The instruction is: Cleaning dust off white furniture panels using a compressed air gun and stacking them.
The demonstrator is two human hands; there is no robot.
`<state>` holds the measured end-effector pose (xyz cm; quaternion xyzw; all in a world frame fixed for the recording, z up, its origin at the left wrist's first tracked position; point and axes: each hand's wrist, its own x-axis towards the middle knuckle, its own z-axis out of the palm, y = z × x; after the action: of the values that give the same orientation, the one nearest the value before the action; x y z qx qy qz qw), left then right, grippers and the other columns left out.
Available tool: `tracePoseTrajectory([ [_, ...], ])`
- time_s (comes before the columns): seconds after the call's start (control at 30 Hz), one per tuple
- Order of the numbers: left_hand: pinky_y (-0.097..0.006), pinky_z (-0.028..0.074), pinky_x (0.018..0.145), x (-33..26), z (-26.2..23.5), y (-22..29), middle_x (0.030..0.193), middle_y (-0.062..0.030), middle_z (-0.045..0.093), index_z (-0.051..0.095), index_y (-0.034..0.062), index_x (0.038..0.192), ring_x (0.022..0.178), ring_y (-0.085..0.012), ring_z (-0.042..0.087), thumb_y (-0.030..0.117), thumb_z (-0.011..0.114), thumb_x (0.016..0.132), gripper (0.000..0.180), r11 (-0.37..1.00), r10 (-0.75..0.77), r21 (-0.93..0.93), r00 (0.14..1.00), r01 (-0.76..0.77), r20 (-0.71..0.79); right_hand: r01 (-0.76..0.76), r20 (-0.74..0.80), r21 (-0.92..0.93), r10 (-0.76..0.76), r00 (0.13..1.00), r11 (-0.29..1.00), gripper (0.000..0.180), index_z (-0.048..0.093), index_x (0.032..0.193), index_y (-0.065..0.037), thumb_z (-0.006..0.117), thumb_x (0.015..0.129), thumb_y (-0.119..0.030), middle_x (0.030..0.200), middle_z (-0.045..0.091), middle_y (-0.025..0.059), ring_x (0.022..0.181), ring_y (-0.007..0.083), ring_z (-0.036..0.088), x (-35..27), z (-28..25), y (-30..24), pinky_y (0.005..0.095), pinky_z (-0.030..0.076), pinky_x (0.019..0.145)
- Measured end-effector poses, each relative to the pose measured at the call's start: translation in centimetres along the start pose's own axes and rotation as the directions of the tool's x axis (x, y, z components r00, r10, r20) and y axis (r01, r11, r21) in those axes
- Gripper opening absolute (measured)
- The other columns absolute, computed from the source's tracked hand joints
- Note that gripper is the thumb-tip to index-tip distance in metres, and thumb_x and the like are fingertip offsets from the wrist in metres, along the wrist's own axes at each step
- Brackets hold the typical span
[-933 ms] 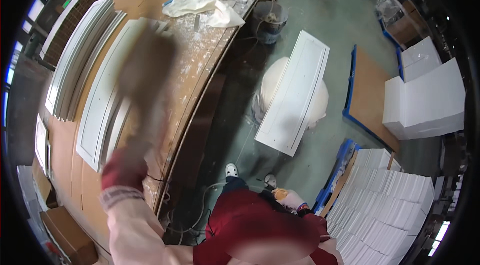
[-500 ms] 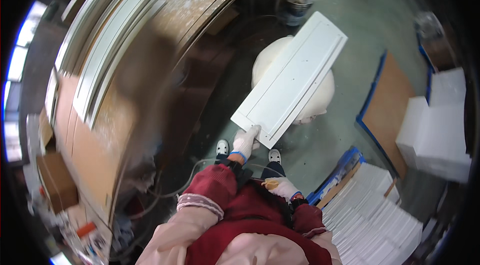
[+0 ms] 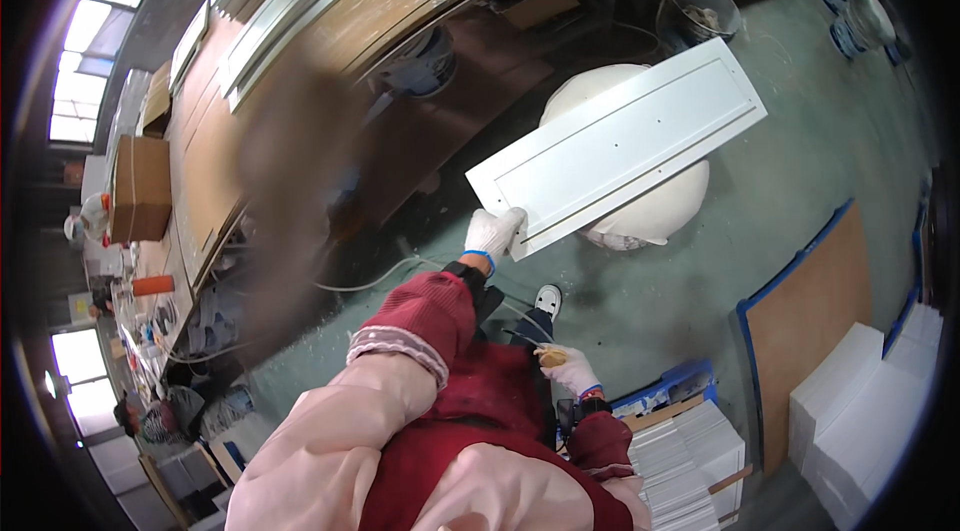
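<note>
Left hand (image 3: 494, 231), white-gloved, fingers closed on near corner edge of long white rectangular panel (image 3: 620, 146). Panel lies tilted across white rounded drum (image 3: 640, 206), far end overhanging toward grey bucket (image 3: 700, 11). Right hand (image 3: 568, 368), white-gloved, low by hip, fingers curled round small tan object (image 3: 551, 358); what it is, cannot tell. Long wooden workbench (image 3: 400, 21) edge just left of panel. Green floor (image 3: 800, 161) open right of drum. White sheet stack (image 3: 690, 461) near right hand.

White panel, red sleeves, green floor

The panel (image 3: 620, 146) is plain white; both gloves are white with blue cuffs, on the left hand (image 3: 493, 234) and right hand (image 3: 568, 368); the table (image 3: 330, 41) is speckled brown.
</note>
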<state>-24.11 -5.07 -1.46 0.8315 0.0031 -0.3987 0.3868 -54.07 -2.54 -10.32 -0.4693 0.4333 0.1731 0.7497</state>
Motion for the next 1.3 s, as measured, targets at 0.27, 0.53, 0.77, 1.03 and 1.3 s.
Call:
tracePoseTrajectory([
  [0.27,-0.031,0.045,0.046,4.1,-0.3,-3.7,0.052,-0.0111,0.056,0.061,-0.0047,0.059,0.049,-0.0183,0.059,0.019,0.064,0.068,0.026,0.975,0.134,0.184,0.99,-0.125,-0.042,-0.015,0.146,-0.04,0.02,0.989,0.999,0.051,0.061,0.116,-0.002,0.068,0.066,0.007,0.098,0.065,0.0002,0.085,0.0098,0.059,0.1,0.4,-1.0,0.0235,0.048,0.078],
  [0.53,-0.036,0.048,0.088,-1.2,-3.7,-5.8,0.104,-0.0092,0.064,0.06,-0.0021,0.108,0.097,-0.0197,0.061,0.012,0.066,0.079,0.033,0.545,0.227,-0.817,0.906,0.186,0.358,-0.011,0.132,-0.074,0.02,0.991,0.997,0.047,0.063,0.113,-0.005,0.075,0.067,-0.002,0.095,0.065,-0.0004,0.08,0.0078,0.059,0.3,-0.5,-1.7,0.0223,0.048,0.073],
  [0.77,-0.032,0.047,0.076,-7.9,-6.9,-6.7,0.091,-0.0035,0.063,0.063,-0.0002,0.097,0.084,-0.013,0.057,0.019,0.07,0.077,0.029,0.519,0.542,-0.831,0.828,-0.2,0.139,-0.108,0.089,-0.553,0.187,0.978,0.826,0.037,0.061,0.106,-0.006,0.073,0.071,-0.01,0.084,0.062,-0.0012,0.07,0.0116,0.06,-1.5,2.6,-7.7,0.0257,0.048,0.058],
  [1.03,-0.028,0.041,0.051,-21.5,-18.9,-6.6,0.061,-0.004,0.055,0.058,-0.001,0.071,0.055,-0.012,0.047,0.016,0.065,0.072,0.019,0.674,0.569,-0.594,0.821,-0.439,0.039,0.223,0.18,-0.639,-0.139,0.974,0.736,0.038,0.058,0.105,-0.004,0.073,0.07,-0.002,0.088,0.062,0.0044,0.079,0.0162,0.06,3.8,2.9,-3.9,0.0323,0.05,0.074],
  [1.3,-0.027,0.047,0.056,-42.2,-30.7,-23.7,0.073,-0.0077,0.059,0.064,-0.0008,0.087,0.061,-0.0185,0.06,0.004,0.056,0.085,0.01,0.591,0.694,-0.086,0.56,-0.802,-0.452,0.715,0.764,-0.633,0.09,0.639,0.297,0.032,0.067,0.108,-0.015,0.064,0.077,-0.009,0.102,0.068,0.0076,0.094,0.0232,0.065,-0.4,10.9,-8.7,0.0319,0.052,0.082],
])
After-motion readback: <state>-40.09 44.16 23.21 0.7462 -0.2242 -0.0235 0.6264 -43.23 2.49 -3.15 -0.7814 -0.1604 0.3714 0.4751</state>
